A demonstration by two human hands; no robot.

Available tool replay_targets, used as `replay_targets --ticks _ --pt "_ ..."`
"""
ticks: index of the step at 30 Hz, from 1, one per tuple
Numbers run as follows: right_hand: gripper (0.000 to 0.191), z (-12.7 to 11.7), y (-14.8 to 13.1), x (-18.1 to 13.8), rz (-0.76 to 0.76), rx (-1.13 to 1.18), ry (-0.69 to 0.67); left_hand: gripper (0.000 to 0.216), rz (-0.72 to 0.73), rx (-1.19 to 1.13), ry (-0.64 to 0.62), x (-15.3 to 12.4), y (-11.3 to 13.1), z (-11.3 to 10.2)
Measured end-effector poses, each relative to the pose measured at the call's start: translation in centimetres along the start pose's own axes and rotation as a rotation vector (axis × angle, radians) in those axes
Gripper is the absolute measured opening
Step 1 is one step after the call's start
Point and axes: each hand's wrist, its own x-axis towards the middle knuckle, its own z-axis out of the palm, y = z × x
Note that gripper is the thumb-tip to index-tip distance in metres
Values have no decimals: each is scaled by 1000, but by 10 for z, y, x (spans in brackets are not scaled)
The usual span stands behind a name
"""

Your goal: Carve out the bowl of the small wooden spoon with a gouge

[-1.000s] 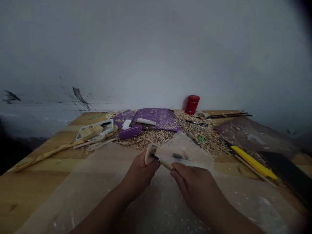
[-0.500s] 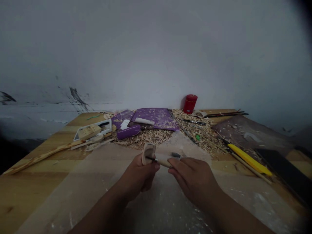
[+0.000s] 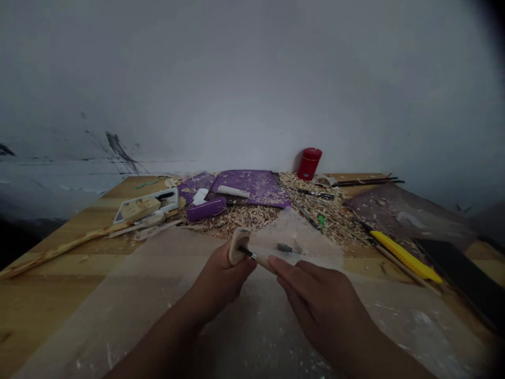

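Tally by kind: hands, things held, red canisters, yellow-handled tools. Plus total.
Hands: 2 (left hand, right hand)
Things held: 2 (wood piece, carving tool)
Red canister: 1
Yellow-handled tool: 1
Total: 6

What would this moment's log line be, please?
left hand: holds wooden piece; right hand: holds carving tool; blade: at wooden piece
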Motion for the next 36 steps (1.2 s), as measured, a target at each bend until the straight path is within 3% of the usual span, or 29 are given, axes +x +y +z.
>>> replay_targets --ticks 7,13,17,20,24,26,28,30,31,33,36 --pt "20 0 -2 5 187 451 37 22 -88 -161 -178 -9 8 4" --pt "27 11 0 3 -2 260 148 21 -116 -267 -184 -8 3 1" --pt "26 9 8 5 30 250 141 20 -97 -241 -168 -3 -3 3" --pt "26 7 15 7 127 218 180 18 -37 2 1 8 -3 -5" --pt "29 13 25 9 225 115 134 6 284 757 582 28 2 -42" --pt "33 18 28 10 238 57 73 12 367 940 743 36 4 -61" --pt "37 21 29 11 240 18 28 14 423 874 720 40 4 -69" --pt "37 22 29 11 236 23 29 20 389 691 606 39 2 -62" --pt "36 21 29 10 230 42 45 25 347 596 527 37 0 -55" --pt "34 18 27 10 213 94 86 31 162 169 245 30 -2 -37" --pt "31 12 21 9 170 163 126 34 87 -186 -31 18 -2 -17"
